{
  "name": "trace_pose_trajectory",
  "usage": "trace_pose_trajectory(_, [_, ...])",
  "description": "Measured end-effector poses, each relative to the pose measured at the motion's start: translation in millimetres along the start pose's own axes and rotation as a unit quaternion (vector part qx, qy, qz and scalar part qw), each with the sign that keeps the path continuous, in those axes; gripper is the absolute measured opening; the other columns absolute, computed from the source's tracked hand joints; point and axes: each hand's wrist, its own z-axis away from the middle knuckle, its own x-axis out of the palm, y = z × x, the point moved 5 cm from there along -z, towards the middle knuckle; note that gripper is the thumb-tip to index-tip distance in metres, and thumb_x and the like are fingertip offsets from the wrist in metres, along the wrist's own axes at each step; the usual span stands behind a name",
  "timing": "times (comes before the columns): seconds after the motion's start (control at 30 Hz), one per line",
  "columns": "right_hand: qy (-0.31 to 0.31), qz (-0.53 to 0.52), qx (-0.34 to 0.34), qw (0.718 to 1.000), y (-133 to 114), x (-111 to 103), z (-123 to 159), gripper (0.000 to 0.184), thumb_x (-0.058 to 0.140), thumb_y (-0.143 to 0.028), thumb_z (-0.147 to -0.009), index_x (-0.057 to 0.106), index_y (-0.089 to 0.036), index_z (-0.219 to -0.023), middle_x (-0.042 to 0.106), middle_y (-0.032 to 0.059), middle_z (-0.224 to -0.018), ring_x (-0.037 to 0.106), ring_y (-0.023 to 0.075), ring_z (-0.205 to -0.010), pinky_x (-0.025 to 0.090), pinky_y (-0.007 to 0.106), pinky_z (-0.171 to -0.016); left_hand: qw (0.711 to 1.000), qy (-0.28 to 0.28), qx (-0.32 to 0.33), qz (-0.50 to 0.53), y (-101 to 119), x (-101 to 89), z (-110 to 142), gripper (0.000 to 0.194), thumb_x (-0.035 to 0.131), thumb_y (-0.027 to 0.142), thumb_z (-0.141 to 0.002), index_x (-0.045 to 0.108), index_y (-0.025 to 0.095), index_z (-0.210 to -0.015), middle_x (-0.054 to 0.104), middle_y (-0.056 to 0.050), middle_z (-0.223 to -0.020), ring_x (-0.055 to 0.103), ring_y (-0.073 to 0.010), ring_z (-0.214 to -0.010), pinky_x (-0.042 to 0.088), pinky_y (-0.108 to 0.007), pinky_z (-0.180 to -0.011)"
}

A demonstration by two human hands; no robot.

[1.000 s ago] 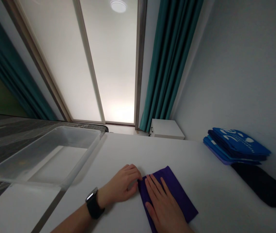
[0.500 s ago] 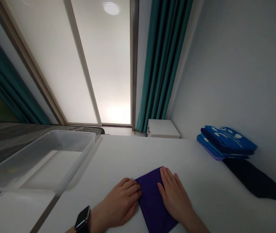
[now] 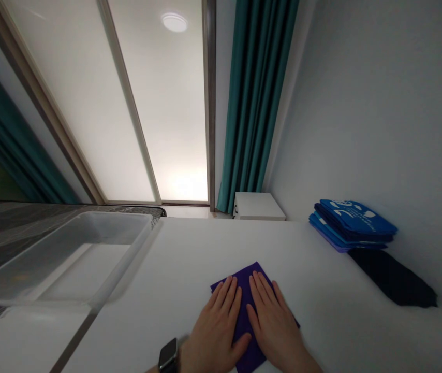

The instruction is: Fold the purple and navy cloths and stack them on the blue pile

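Fingers [image 3: 262, 290] lightly spread, flat on purple cloth [image 3: 243, 324]; translucent bin [image 3: 116, 228] at left, contents unclear

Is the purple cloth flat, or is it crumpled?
Flat: the purple cloth has straight visible edges, under the left hand and right hand.

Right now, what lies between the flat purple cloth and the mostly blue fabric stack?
The head view shows white tabletop between the cloth and the stack.

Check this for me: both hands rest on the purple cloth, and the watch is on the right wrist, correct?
Not quite: the head view shows the watch on the left wrist. The left hand and right hand do rest on the purple cloth.
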Motion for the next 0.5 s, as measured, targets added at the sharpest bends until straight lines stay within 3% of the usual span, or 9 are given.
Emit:
trace_pose_trajectory(0.1, [0.009,0.004,0.026,1.000,-6,3,0,0.057,0.028,-0.035,-0.098,0.031,-0.010,-0.150,0.025,0.0089,-0.156,0.022,0.0252,-0.145,0.016,0.050,-0.119,1.000,-0.010,0.022,0.000,-8,-1.8,-2,0.080,0.053,0.042,-0.088,0.019,0.011,-0.153,0.011,-0.015,-0.160,0.009,-0.0329,-0.147,0.018,-0.049,-0.120])
trace_pose_trajectory(0.3, [0.001,0.001,0.062,0.998,-16,-1,0,0.062,0.032,-0.042,-0.096,0.037,-0.005,-0.146,0.030,0.0154,-0.154,0.024,0.0332,-0.144,0.014,0.058,-0.117,0.992,-0.079,0.094,0.007,-30,-26.0,-16,0.078,0.056,0.031,-0.083,0.025,0.010,-0.151,0.014,-0.016,-0.159,0.013,-0.0282,-0.147,0.017,-0.044,-0.121])
trace_pose_trajectory(0.4, [-0.029,-0.008,0.031,0.999,-9,-10,-4,0.058,0.030,-0.038,-0.097,0.040,-0.009,-0.146,0.035,0.0130,-0.152,0.029,0.0307,-0.142,0.012,0.057,-0.118,0.996,-0.076,0.035,-0.001,-34,-29.5,-19,0.070,0.048,0.025,-0.086,0.027,0.007,-0.150,0.019,-0.018,-0.157,0.016,-0.0280,-0.146,0.020,-0.044,-0.120])
trace_pose_trajectory(0.5, [-0.014,-0.007,0.020,1.000,2,-21,-12,0.054,0.025,-0.031,-0.098,0.041,-0.010,-0.145,0.037,0.0114,-0.152,0.029,0.0261,-0.143,0.012,0.052,-0.119,1.000,-0.015,-0.024,-0.012,-27,-22.9,-21,0.066,0.042,0.028,-0.091,0.024,0.006,-0.151,0.020,-0.019,-0.157,0.016,-0.0292,-0.146,0.022,-0.045,-0.119])
